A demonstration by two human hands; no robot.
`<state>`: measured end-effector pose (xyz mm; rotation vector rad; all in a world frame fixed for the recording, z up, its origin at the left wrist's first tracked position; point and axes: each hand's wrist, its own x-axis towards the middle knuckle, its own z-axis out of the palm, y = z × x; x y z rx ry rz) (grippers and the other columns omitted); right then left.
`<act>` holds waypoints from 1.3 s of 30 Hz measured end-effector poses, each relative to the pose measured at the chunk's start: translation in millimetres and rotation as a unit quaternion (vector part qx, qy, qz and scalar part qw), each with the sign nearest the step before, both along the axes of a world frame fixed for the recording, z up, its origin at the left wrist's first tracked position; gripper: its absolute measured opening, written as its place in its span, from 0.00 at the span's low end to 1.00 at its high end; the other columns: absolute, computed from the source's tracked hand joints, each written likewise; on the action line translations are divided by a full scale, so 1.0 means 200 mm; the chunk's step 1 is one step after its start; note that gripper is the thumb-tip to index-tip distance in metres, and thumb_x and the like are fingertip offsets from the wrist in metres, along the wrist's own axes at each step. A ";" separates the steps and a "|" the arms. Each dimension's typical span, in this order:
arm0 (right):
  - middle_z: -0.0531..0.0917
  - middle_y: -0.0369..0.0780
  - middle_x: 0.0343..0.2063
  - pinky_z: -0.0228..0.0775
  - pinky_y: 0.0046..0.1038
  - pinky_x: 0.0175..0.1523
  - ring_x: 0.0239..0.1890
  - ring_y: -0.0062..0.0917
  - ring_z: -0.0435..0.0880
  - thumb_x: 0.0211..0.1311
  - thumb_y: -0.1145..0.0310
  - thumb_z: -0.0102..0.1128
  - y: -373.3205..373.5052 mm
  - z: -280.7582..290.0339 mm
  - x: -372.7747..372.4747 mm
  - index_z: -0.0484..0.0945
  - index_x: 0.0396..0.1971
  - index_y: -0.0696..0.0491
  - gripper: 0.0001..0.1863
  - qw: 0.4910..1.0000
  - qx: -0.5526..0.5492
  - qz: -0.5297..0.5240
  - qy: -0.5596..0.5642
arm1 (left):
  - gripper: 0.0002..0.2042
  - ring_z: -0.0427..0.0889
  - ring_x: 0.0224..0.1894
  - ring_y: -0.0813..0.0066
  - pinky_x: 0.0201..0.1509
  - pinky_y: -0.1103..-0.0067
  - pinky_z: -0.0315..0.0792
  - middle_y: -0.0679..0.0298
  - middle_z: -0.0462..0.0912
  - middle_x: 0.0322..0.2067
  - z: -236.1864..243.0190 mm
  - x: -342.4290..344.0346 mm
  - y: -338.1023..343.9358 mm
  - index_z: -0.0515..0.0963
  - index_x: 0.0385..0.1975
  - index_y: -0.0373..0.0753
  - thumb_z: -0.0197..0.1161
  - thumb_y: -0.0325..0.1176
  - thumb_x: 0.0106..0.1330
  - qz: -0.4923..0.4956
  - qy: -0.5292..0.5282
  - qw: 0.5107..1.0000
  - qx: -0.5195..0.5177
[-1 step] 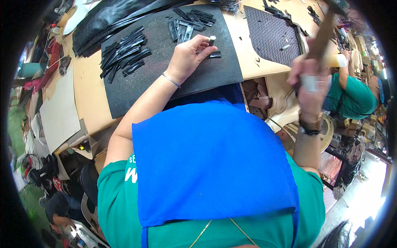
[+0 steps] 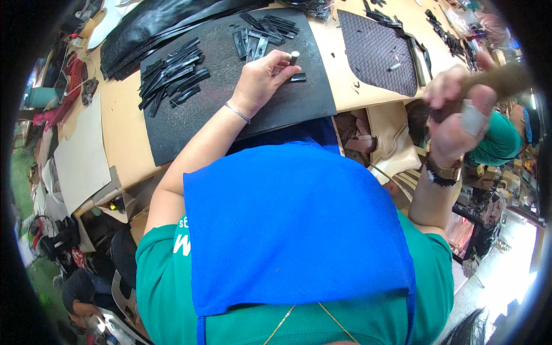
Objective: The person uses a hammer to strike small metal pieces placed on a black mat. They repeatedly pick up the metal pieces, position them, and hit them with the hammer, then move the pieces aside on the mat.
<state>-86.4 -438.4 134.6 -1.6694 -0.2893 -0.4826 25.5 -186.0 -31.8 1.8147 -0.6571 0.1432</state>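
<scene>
My left hand (image 2: 259,86) pinches a short metal punch (image 2: 294,56) between thumb and fingers, its pale round top facing up. Close by its fingertips, a small black strip (image 2: 298,77) lies on the dark work mat (image 2: 241,118). Raised off to the right, my right hand (image 2: 460,123) grips a thick brown club-like tool (image 2: 509,80), which is blurred by motion. White tape wraps the thumb of that hand. Two piles of black strips, one at the left (image 2: 175,75) and one farther back (image 2: 267,31), rest on the mat.
Black leather-like sheets (image 2: 152,29) lie stacked at the far left. A dark textured board (image 2: 376,54) with a small pale piece (image 2: 394,66) on it lies right of the mat. Another person's green sleeve (image 2: 500,138) shows beyond my right hand.
The brown tool in my right hand has swung from upright to pointing right, and the hand has moved right. My left hand keeps its place with the punch.
</scene>
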 end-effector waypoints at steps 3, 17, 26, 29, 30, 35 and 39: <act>0.72 0.35 0.27 0.67 0.27 0.37 0.27 0.22 0.72 0.72 0.49 0.48 0.03 -0.06 0.03 0.66 0.57 0.53 0.25 0.992 0.003 0.116 -0.037 | 0.10 0.87 0.34 0.77 0.39 0.81 0.80 0.63 0.87 0.31 0.00 0.00 -0.01 0.80 0.39 0.36 0.70 0.32 0.62 -0.005 -0.020 1.000 -0.003; 0.77 0.51 0.37 0.69 0.41 0.49 0.43 0.46 0.78 0.69 0.64 0.57 0.16 -0.30 -0.03 0.70 0.46 0.61 0.16 0.912 -0.363 0.040 0.187 | 0.12 0.87 0.33 0.72 0.36 0.78 0.80 0.57 0.85 0.30 0.00 0.02 -0.02 0.77 0.35 0.34 0.70 0.35 0.62 -0.011 -0.047 0.999 0.007; 0.81 0.59 0.27 0.74 0.47 0.37 0.35 0.57 0.82 0.69 0.60 0.56 0.16 -0.55 -0.18 0.67 0.44 0.61 0.18 0.853 -0.415 -0.029 0.314 | 0.07 0.81 0.33 0.77 0.39 0.82 0.75 0.62 0.84 0.33 -0.05 0.05 0.02 0.70 0.43 0.37 0.56 0.33 0.74 -0.010 0.116 0.988 -0.103; 0.82 0.60 0.32 0.74 0.46 0.41 0.39 0.56 0.82 0.69 0.60 0.56 0.17 -0.61 -0.19 0.67 0.48 0.62 0.20 0.879 -0.345 -0.020 0.328 | 0.05 0.74 0.28 0.80 0.37 0.82 0.73 0.69 0.75 0.29 -0.01 0.05 0.07 0.68 0.42 0.42 0.47 0.35 0.76 -0.008 0.291 0.899 -0.327; 0.82 0.60 0.34 0.74 0.46 0.42 0.40 0.55 0.82 0.70 0.60 0.55 0.17 -0.62 -0.20 0.67 0.49 0.62 0.20 0.889 -0.328 -0.022 0.320 | 0.05 0.71 0.26 0.82 0.33 0.84 0.71 0.71 0.71 0.26 0.01 0.05 0.12 0.67 0.41 0.43 0.46 0.35 0.75 0.002 0.310 0.873 -0.376; 0.83 0.58 0.39 0.74 0.43 0.48 0.45 0.52 0.83 0.70 0.60 0.56 0.15 -0.76 -0.22 0.67 0.54 0.60 0.22 0.894 -0.256 -0.033 0.367 | 0.16 0.58 0.19 0.92 0.20 0.86 0.53 0.77 0.65 0.20 0.38 -0.18 0.29 0.76 0.35 0.38 0.73 0.41 0.58 -0.249 0.154 0.895 -0.338; 0.84 0.54 0.39 0.75 0.37 0.48 0.44 0.44 0.85 0.69 0.61 0.58 0.15 -0.78 -0.25 0.69 0.53 0.57 0.20 0.913 -0.250 -0.045 0.320 | 0.15 0.62 0.15 0.87 0.16 0.85 0.54 0.75 0.67 0.17 0.93 -0.40 0.30 0.80 0.36 0.39 0.75 0.42 0.58 -0.498 0.028 0.786 -0.365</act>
